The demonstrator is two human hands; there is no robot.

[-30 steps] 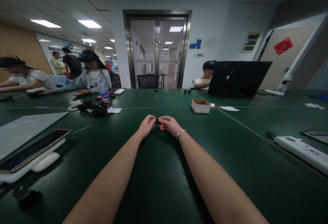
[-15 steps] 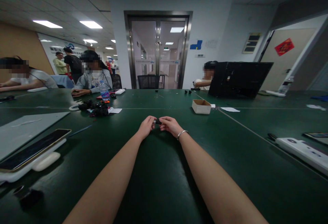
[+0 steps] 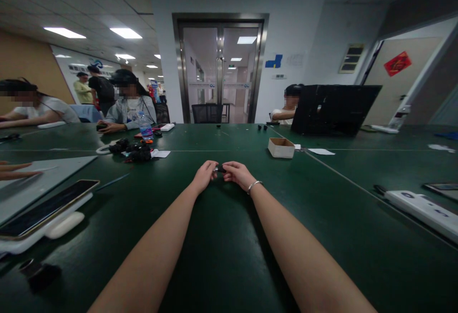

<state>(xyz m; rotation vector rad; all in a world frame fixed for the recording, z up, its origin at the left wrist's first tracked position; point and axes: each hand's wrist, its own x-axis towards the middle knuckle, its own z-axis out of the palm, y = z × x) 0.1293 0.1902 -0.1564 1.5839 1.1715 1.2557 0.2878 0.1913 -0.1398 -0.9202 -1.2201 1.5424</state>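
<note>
Over the middle of the green table (image 3: 222,236), my left hand (image 3: 205,175) and my right hand (image 3: 239,174) meet at their fingertips around one small black piece with a silvery end (image 3: 221,169). It is too small to name, and the fingers cover part of it. Both hands are closed in a pinch, the left at the silvery end and the right at the black part. A silver bracelet (image 3: 255,187) circles my right wrist.
An open cardboard box (image 3: 281,149) stands beyond my right hand. Left are black gear (image 3: 138,151), a bottle (image 3: 145,127), a phone (image 3: 50,208) and a grey laptop-like panel (image 3: 71,167) with another person's hand (image 3: 16,171) over it. A white power strip (image 3: 422,210) lies right.
Another person's hand has come in from the left edge over the grey panel. The seated person's hands across the table have shifted slightly. My own hands have hardly moved.
</note>
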